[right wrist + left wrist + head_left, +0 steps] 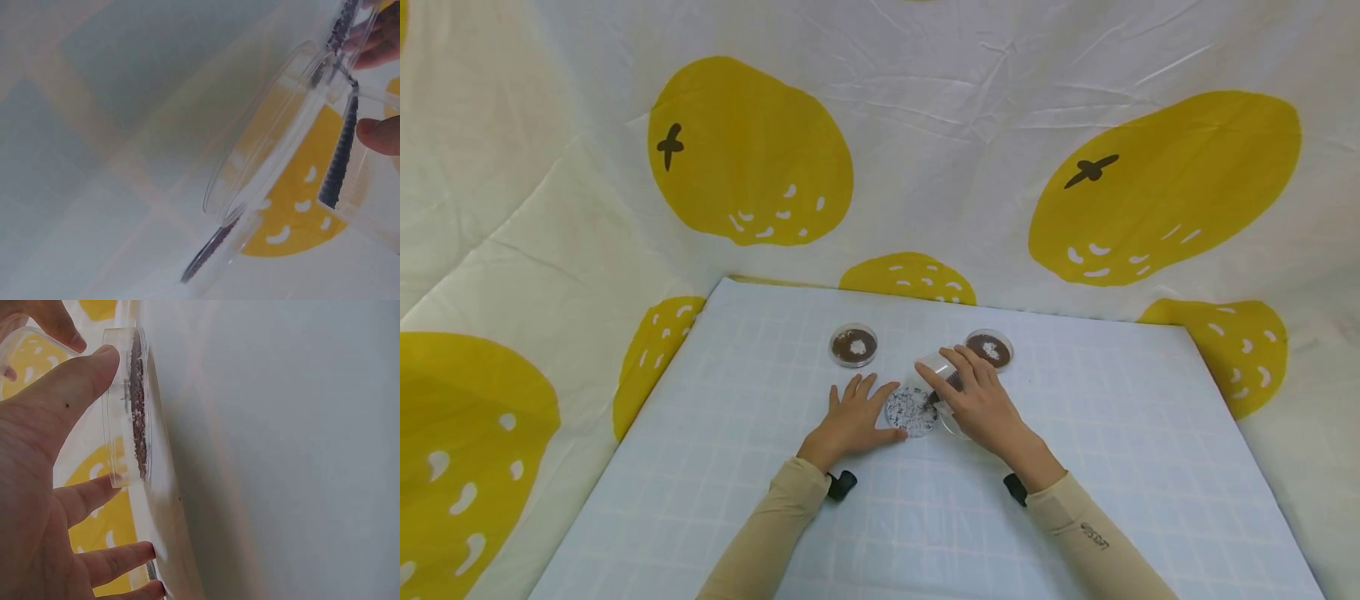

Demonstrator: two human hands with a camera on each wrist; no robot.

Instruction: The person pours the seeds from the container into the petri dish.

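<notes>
A clear petri dish [912, 411], its white surface strewn with dark specks, sits mid-table. My left hand [852, 423] steadies it by the rim between thumb and forefinger, other fingers spread. In the left wrist view, a dark brown layer shows through the dish's side wall [139, 406]. My right hand [987, 408] grips a clear plastic cup [942, 367], tilted over the dish's right edge. Dark grains [342, 153] lie along the cup's lower side and spill from its mouth into the dish. Partly behind the right hand lies a clear round dish or lid [953, 427].
Two more petri dishes with brown contents and a white patch stand farther back, one at left [853, 345], one at right [990, 348]. The table [715, 383] wears a pale checked cloth. White fabric with yellow fruit prints [752, 150] hangs behind and beside it.
</notes>
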